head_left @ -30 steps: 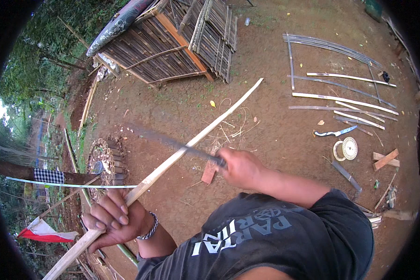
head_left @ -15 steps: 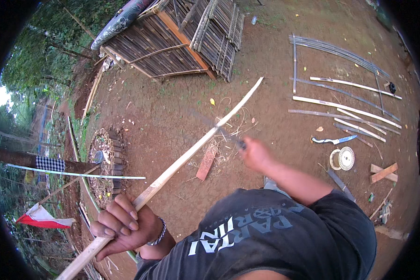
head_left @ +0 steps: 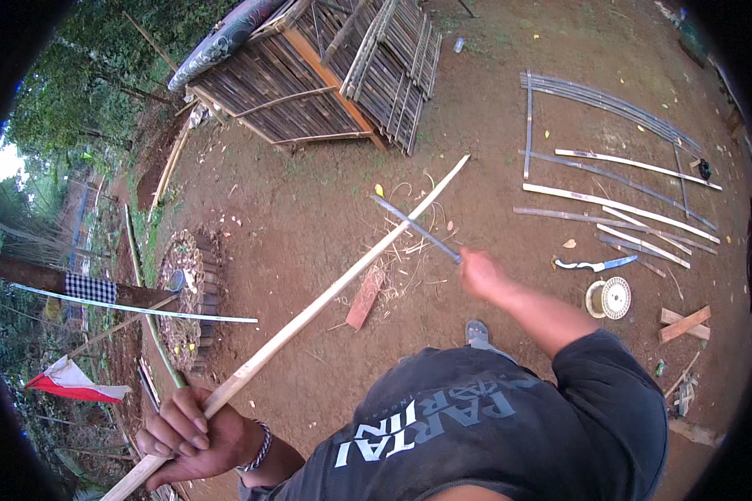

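A long pale bamboo strip [head_left: 309, 313] slants from the lower left corner to the middle of the ground. My left hand [head_left: 194, 438] is wrapped round its near part, thumb underneath. In my right hand [head_left: 482, 274], closed on its handle, is a machete [head_left: 433, 240]; its long grey blade crosses the strip near the far end, with the tip pointing up and left. The fist hides the handle. Under the crossing, thin curled shavings [head_left: 393, 260] are scattered on the dirt, next to a reddish-brown wooden block [head_left: 365, 299].
Cut strips [head_left: 618, 204] lie at the right, near a blue-and-white sheathed blade [head_left: 595, 264], a cream reel [head_left: 615, 298] and crossed wood pieces [head_left: 685, 324]. A bamboo-slat structure [head_left: 309, 83] stands at the back. At left are a round log-edged bed [head_left: 194, 292] and a red-and-white flag [head_left: 77, 381].
The right hand has moved slightly right and down along with the machete, whose blade now shows sharply instead of blurred. My left hand, still round the strip, sits lower and further left.
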A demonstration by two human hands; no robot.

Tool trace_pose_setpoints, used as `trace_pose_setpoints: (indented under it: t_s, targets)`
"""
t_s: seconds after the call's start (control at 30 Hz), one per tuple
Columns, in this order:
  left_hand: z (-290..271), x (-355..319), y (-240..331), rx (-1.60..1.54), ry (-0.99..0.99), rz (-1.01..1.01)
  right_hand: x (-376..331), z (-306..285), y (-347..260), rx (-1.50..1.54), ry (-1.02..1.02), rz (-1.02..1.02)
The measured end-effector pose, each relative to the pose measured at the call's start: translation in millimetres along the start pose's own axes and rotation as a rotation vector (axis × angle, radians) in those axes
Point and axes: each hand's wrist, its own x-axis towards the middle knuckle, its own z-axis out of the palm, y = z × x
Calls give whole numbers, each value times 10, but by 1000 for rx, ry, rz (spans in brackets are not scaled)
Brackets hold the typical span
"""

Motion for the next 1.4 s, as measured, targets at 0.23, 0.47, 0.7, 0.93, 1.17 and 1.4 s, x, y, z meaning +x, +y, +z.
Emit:
trace_pose_setpoints:
  t_s: [0.23, 0.47, 0.7, 0.93, 1.17, 1.4]
  targets:
    - [102, 162, 336, 82, 53, 16, -121, 315, -388, 247, 48, -241]
    - [-47, 189, 300, 20, -14, 68, 460, 238, 197, 99, 86, 26]
    - [-135, 160, 208, 76, 63, 23, 99, 273, -385, 162, 146, -101]
    - [-125, 421, 815, 104, 126, 70, -338, 272, -793, 260, 138, -550]
    - [-92, 960, 1676, 166, 155, -50, 494, 935, 458, 12, -7, -57]
    - [-168, 984, 2029, 482, 54, 12, 257, 625, 56, 45, -101, -149]
